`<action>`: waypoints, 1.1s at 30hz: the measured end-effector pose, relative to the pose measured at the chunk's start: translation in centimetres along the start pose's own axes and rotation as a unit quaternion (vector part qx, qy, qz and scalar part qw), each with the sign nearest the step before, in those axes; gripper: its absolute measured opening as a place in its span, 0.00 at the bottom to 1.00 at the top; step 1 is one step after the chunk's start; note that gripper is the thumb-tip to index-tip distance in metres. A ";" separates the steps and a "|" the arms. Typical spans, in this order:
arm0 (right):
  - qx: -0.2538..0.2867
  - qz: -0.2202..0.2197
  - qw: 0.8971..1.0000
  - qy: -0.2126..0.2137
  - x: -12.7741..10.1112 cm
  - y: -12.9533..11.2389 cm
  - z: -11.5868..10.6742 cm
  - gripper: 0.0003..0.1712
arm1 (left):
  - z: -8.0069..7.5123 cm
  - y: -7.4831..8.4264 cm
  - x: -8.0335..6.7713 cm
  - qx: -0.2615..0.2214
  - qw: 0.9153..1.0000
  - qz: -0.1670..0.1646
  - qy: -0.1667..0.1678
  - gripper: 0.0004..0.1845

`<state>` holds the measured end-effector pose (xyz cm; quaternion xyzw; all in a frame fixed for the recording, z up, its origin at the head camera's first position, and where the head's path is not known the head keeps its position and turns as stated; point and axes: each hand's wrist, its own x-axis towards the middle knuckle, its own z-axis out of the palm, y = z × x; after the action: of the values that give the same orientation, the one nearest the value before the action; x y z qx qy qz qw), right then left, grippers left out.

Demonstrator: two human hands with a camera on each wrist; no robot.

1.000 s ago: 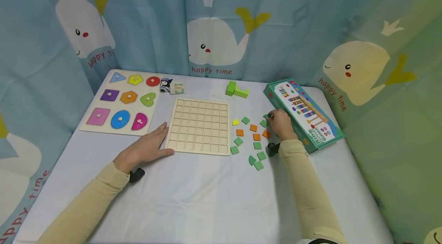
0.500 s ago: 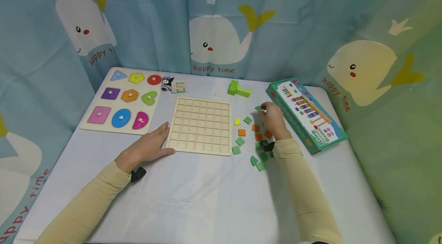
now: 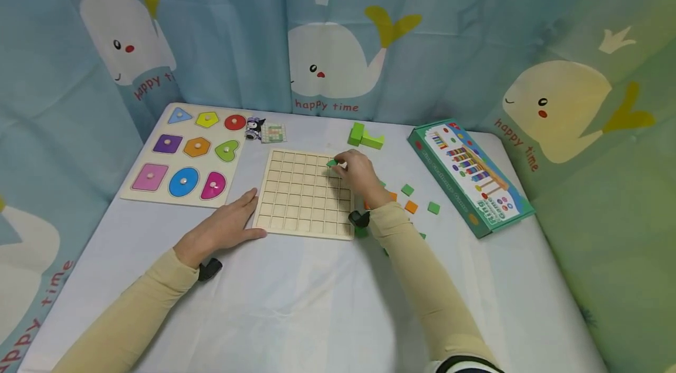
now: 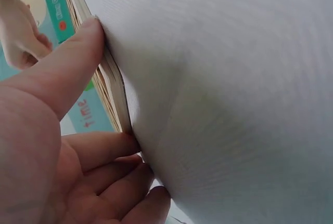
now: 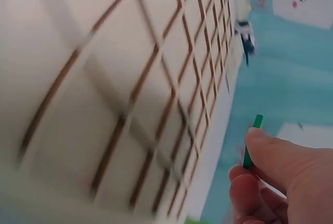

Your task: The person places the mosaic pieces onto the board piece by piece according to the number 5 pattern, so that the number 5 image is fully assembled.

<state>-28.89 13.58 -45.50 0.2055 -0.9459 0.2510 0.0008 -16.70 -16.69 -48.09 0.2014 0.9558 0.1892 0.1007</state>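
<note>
At frame centre, the right hand (image 3: 359, 176) pinches a green tile (image 3: 331, 163) over the grid board's (image 3: 296, 197) upper right; the left hand (image 3: 222, 227), fingers flat and relaxed, presses the board's lower left edge on the counter (image 3: 296, 297)

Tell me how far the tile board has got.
Done: nothing seated; every cell that shows on the grid board is empty. In hand: the right hand pinches a green tile over the board's far right part, while the left hand rests against its near left corner. Left: loose tiles lie on the table right of the board.
</note>
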 end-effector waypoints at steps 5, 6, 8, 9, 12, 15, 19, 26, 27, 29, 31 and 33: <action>-0.016 -0.022 0.999 -0.031 1.9 -1.8 2.3 0.17 | 0.0 0.1 0.0 -0.003 1.000 0.005 0.008 0.48; -0.018 -0.027 0.999 -0.033 2.3 -2.1 2.7 0.17 | 0.1 0.1 0.0 -0.004 1.000 0.006 0.009 0.48; -0.019 -0.030 0.999 -0.035 2.8 -2.6 3.3 0.17 | 0.2 0.1 0.1 -0.006 1.000 0.008 0.011 0.48; -0.020 -0.031 0.999 -0.035 3.0 -2.8 3.6 0.16 | 0.2 0.1 0.1 -0.009 1.000 0.007 0.011 0.48; -0.017 -0.023 0.999 -0.041 3.5 -3.3 4.2 0.15 | 0.3 0.1 0.2 -0.014 1.000 0.007 0.009 0.48; -0.018 -0.018 0.998 -0.049 3.8 -3.6 4.6 0.15 | 0.4 0.1 0.1 -0.016 1.000 0.005 0.006 0.48; -0.024 -0.018 0.998 -0.054 4.2 -3.7 4.9 0.15 | 0.3 0.0 0.0 -0.016 1.000 0.004 0.011 0.48; -0.021 -0.026 0.998 -0.051 4.2 -3.7 5.3 0.15 | 0.2 0.1 0.1 -0.014 1.000 -0.005 0.001 0.48; -0.022 -0.029 0.998 -0.049 4.2 -3.8 5.3 0.15 | 0.2 0.1 0.1 -0.015 1.000 -0.008 -0.002 0.48; -0.025 -0.034 0.998 -0.046 4.2 -3.8 5.5 0.15 | 0.2 0.2 0.1 -0.017 1.000 -0.011 -0.003 0.48; -0.026 -0.037 0.998 -0.043 4.2 -3.8 5.5 0.15 | 0.2 0.2 0.1 -0.019 1.000 -0.011 -0.003 0.48; -0.024 -0.040 0.998 -0.045 4.2 -3.9 5.5 0.17 | 0.1 0.1 0.0 -0.020 1.000 -0.015 -0.004 0.49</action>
<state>-30.63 6.28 -48.07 0.2544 -0.9418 0.2183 -0.0266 -16.63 -16.54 -48.17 0.1861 0.9541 0.2064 0.1114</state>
